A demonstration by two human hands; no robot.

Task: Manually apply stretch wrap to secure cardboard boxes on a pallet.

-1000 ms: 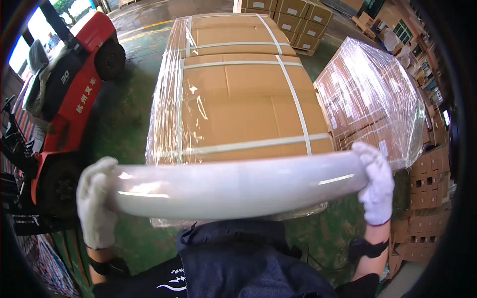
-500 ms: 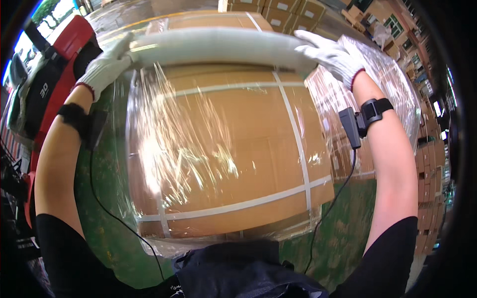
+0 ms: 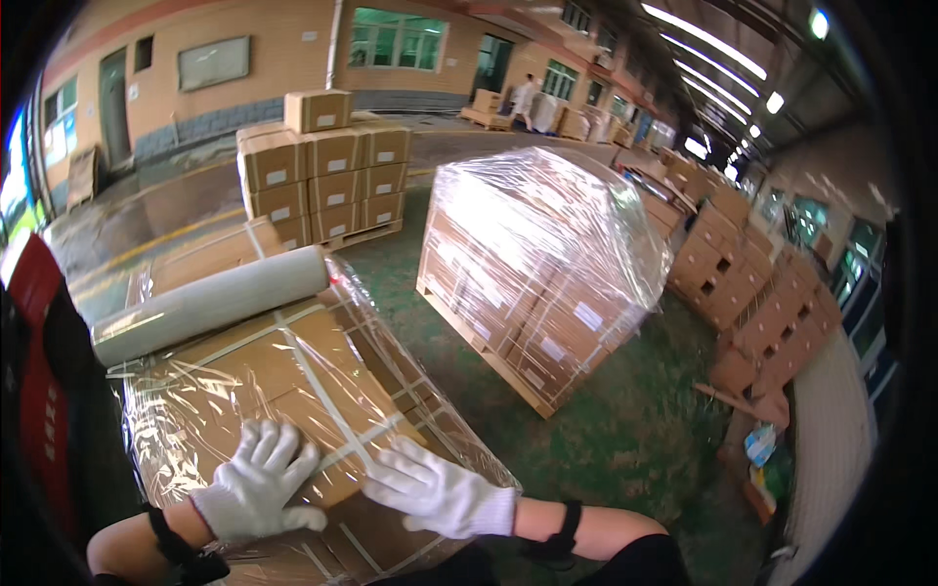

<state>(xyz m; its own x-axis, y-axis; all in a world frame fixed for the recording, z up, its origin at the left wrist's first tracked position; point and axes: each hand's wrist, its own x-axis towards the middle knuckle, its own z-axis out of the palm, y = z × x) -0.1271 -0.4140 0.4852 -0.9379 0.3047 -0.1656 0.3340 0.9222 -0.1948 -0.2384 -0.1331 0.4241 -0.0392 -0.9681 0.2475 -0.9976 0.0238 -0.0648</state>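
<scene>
- The left hand (image 3: 256, 481) wears a white glove. Its fingers are spread wide and lie flat on the wrapped box (image 3: 293, 391), at about 7 o'clock in the view.
- The right hand (image 3: 435, 493), gloved too, lies flat just beside it at 6 o'clock, fingers a little apart, on a white strap (image 3: 327, 400).
- The roll of clear wrap (image 3: 210, 303) rests on top of the box at 10 o'clock, well apart from both hands.
- A big wrapped stack of boxes (image 3: 547, 273) stands on the green floor (image 3: 625, 439) at 1 o'clock.
</scene>
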